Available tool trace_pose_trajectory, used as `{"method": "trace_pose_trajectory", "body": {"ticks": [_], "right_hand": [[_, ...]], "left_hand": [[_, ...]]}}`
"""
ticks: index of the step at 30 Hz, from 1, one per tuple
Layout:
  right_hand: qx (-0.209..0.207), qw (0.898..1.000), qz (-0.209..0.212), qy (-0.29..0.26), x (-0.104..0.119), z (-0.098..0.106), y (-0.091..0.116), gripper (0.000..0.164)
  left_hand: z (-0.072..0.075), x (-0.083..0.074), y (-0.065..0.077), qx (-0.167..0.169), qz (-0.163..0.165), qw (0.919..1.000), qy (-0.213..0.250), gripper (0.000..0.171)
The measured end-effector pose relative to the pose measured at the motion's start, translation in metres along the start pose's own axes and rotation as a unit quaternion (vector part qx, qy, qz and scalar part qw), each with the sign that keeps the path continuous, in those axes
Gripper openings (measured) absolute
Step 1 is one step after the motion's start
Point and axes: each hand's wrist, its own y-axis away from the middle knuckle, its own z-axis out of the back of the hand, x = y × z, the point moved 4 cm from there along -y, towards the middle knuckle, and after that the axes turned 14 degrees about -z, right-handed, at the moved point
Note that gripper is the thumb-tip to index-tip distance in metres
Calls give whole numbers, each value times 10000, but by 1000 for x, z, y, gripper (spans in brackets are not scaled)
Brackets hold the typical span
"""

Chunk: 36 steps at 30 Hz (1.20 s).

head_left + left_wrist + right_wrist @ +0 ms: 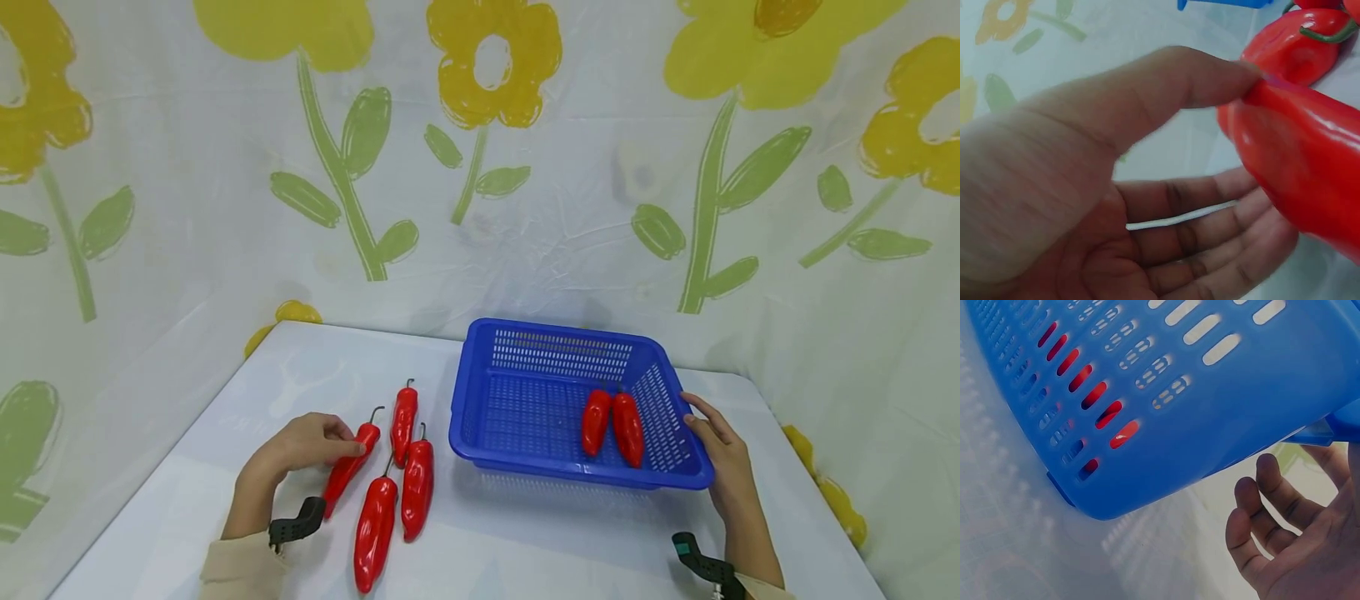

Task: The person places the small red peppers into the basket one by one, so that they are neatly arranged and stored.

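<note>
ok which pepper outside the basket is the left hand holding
The leftmost pepper in the head view: the left hand pinches it; the other three loose peppers lie untouched to its right.

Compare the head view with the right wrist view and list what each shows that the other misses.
Only the head view shows the left hand pinching a red pepper, three more peppers on the table, and the blue basket seen through its open top.

Only the right wrist view shows the palm side of the right hand and red patches glimpsed through the basket's slots from outside.

Both share the basket and the right hand at its rim.
</note>
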Motion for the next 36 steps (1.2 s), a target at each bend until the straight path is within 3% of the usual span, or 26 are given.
{"method": "trace_pose_trajectory", "body": {"ticks": [8, 13, 17, 25, 31, 36], "right_hand": [[-18, 10000, 2, 73, 0, 1, 1, 55], [-74, 9999, -9, 72, -1, 2, 1, 55], [-56, 9999, -87, 1, -2, 2, 0, 55], [-77, 9999, -59, 123, -4, 8, 2, 56], [-41, 9999, -62, 112, -6, 3, 2, 57], [-119, 9998, 63, 177, -2, 1, 0, 56]], "left_hand": [[4, -1, -3, -240, -85, 9993, 261, 41], [3, -7, -8, -226, -319, 9974, 599, 50], [0, -15, -10, -170, -490, 9935, 1018, 51], [-11, -28, -18, -381, -667, 9851, 1538, 48], [-11, -43, -19, -467, -897, 9763, 1911, 46], [-5, -66, -24, -534, -1172, 9710, 2014, 46]]}}
